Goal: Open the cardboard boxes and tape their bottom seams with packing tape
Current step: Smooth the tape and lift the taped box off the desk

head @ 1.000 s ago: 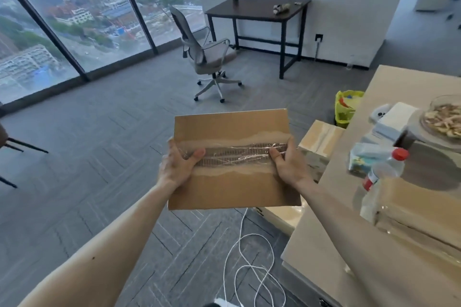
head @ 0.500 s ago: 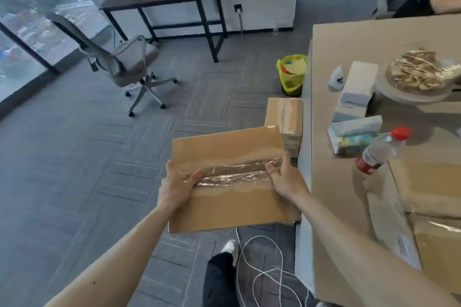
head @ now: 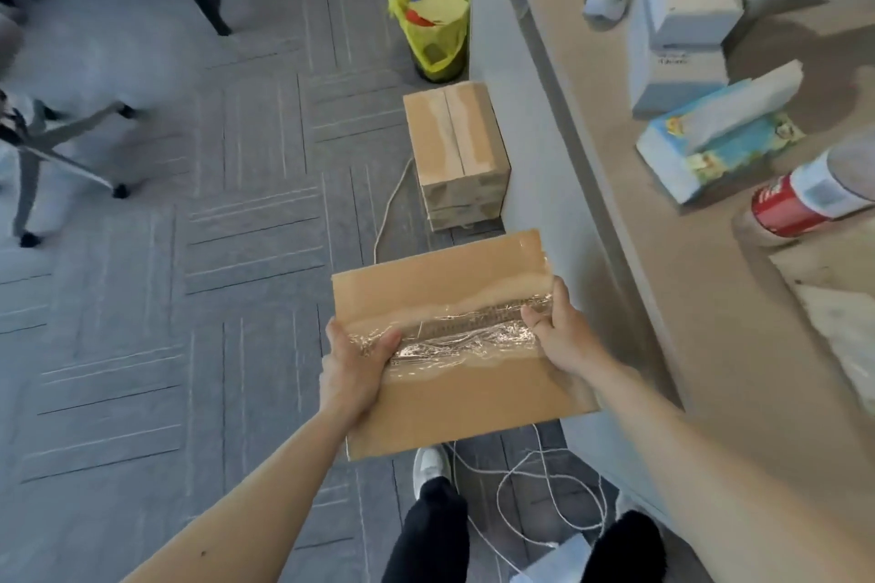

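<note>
While both hands hold it up in the air, the cardboard box (head: 454, 398) hangs over the carpeted floor just off the left edge of the counter (head: 663, 251), as the head camera sees it, with its broad taped face turned up toward the camera. A wrinkled strip of clear packing tape (head: 464, 338) runs along the middle seam from one short side to the other, and it glints where it has bunched.

The left hand (head: 352, 367) grips the box's left side, fingers curled under the cardboard and thumb pressed on the left end of the tape. The right hand (head: 561, 336) clamps the right side in the same way, thumb lying on the right end of the strip and fingers wrapped round the edge.

Farther along the floor, a second box (head: 457, 152) with a taped top seam stands touching the counter's side wall; it seems to sit on another one. Beyond it, a bin with a yellow liner (head: 433, 33) also stands against that wall. A white cord (head: 384, 209) trails from beside the second box toward the held one.

On the counter, near its left edge, lie a tissue pack (head: 719, 147) and a bottle with a red label (head: 800, 201), and white cartons (head: 682, 0) stand farther back. Below the box a white shoe (head: 431, 464) and dark trouser legs show. An office chair base (head: 57, 147) stands at the far left, blurred.
</note>
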`<state>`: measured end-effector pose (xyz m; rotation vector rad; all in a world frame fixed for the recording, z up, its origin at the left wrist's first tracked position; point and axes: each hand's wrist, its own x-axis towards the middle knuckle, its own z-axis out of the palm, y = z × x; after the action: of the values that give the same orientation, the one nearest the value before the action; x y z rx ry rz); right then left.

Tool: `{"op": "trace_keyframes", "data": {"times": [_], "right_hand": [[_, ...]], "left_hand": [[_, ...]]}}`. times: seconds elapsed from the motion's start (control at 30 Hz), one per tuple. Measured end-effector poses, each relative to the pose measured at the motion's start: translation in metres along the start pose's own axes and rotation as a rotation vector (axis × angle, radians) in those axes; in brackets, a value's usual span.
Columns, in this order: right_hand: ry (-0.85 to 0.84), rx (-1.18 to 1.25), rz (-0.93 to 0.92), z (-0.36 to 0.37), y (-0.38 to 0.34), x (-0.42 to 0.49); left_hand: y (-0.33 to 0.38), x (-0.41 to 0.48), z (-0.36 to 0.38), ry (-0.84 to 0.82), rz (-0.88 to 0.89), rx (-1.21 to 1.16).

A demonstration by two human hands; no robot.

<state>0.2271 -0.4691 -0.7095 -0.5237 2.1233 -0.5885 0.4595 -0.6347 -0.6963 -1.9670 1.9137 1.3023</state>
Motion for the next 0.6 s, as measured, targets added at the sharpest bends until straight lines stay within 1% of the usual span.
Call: {"op": "trace_keyframes", "data": {"times": [0.27,0.6], "right_hand": [[0.035,-0.029,0.031,0.032,0.06,0.081],[0.017,-0.033,0.039,0.045,0.106,0.152]], "left_hand": [[-0.02,0.079,0.076,-0.019,0.041,0.039],[-0.029,0.137,0.133,-0.026,0.07,0.043]]}}
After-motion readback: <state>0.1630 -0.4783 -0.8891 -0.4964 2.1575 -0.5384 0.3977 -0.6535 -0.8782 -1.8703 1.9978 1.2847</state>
